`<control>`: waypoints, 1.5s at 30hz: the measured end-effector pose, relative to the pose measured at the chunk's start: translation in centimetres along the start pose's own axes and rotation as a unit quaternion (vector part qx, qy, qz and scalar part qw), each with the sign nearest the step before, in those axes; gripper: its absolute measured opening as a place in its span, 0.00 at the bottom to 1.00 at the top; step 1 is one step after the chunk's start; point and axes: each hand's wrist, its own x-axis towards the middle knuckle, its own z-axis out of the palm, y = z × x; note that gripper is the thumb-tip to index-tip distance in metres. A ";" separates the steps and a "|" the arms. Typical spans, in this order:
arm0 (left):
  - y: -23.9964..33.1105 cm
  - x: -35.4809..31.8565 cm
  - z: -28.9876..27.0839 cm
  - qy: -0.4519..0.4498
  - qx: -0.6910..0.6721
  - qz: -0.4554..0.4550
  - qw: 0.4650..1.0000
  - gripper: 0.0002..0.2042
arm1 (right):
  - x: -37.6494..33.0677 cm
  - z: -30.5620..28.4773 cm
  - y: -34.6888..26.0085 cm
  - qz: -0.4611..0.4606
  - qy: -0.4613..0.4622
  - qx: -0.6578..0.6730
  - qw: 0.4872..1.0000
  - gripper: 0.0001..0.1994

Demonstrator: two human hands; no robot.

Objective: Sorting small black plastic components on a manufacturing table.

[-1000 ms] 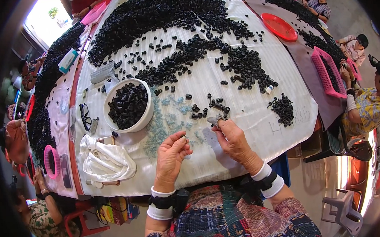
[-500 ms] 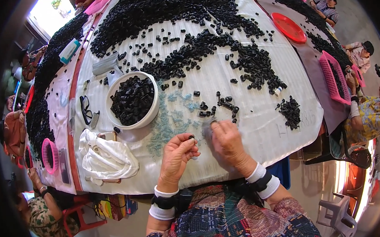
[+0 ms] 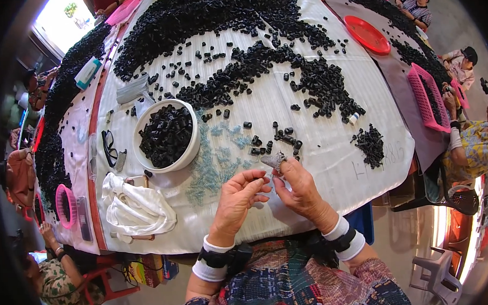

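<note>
My left hand (image 3: pixel 237 201) is closed in a pinch, with a small black plastic cap (image 3: pixel 266 179) showing dark at its fingertips. Close beside it, my right hand (image 3: pixel 302 192) has its fingers curled inward; whatever they grip, if anything, is hidden. A grey cover (image 3: pixel 273 160) sits on one of its fingertips. Just beyond the hands lies a loose group of black plastic parts (image 3: pixel 269 148). Many tiny pale-blue translucent pieces (image 3: pixel 214 164) are spread to the left of that group. A white bowl (image 3: pixel 174 166) heaped with black parts (image 3: pixel 167 133) stands farther left.
Large heaps of black parts (image 3: pixel 209 13) cover the far side of the white-covered table (image 3: pixel 333 172). A smaller black pile (image 3: pixel 370 146) lies at right. Glasses (image 3: pixel 109 148) and a white cloth (image 3: pixel 139 205) lie left. Other people sit along both sides, near pink baskets (image 3: pixel 429 98).
My right hand has moved back from the loose black parts to beside my left hand. My left hand has shifted slightly right, still pinching.
</note>
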 end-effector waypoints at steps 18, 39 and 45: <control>-0.1 -0.6 1.2 0.014 0.027 0.001 1.000 0.06 | -0.3 -1.1 -1.3 0.075 -0.007 0.100 0.992 0.16; -0.6 0.2 2.4 0.032 0.223 0.101 0.969 0.06 | -0.4 -1.1 -0.3 0.293 0.006 0.356 0.887 0.16; -0.8 0.7 2.6 0.036 0.209 0.099 0.972 0.07 | 0.0 -1.4 -0.3 0.321 0.003 0.406 0.856 0.15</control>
